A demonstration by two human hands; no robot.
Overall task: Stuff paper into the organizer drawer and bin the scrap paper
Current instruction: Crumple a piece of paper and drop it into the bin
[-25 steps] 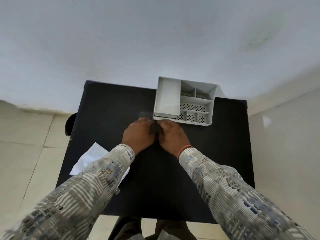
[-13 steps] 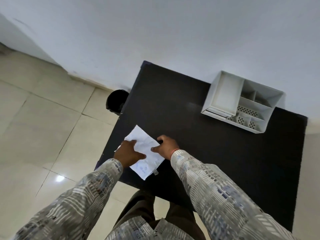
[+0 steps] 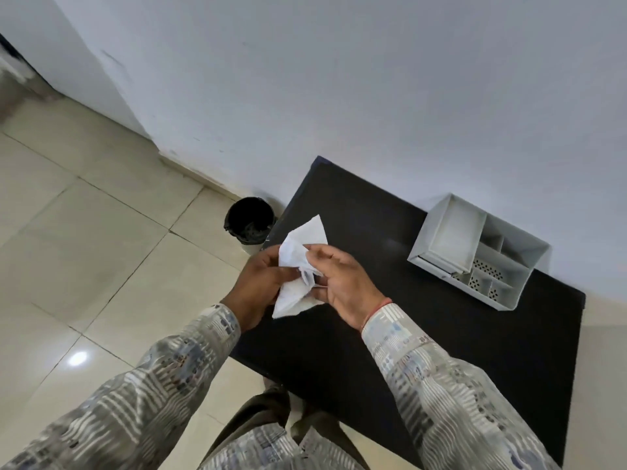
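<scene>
A white sheet of scrap paper (image 3: 300, 262) is lifted off the black table (image 3: 424, 334) and crumpled between both hands at the table's left edge. My left hand (image 3: 258, 286) grips its left side. My right hand (image 3: 342, 283) pinches its right side with curled fingers. The grey desk organizer (image 3: 478, 249) stands at the table's far right, its drawer slot facing me and its top compartments open. A black bin (image 3: 250, 220) sits on the floor just left of the table, beyond my hands.
A white wall runs behind the table and bin. Beige floor tiles (image 3: 95, 252) spread to the left. My legs stand at the table's near edge.
The paper lay flat on the table under my hands half a second ago; now both hands have raised it and are bunching it. The view has turned further left.
</scene>
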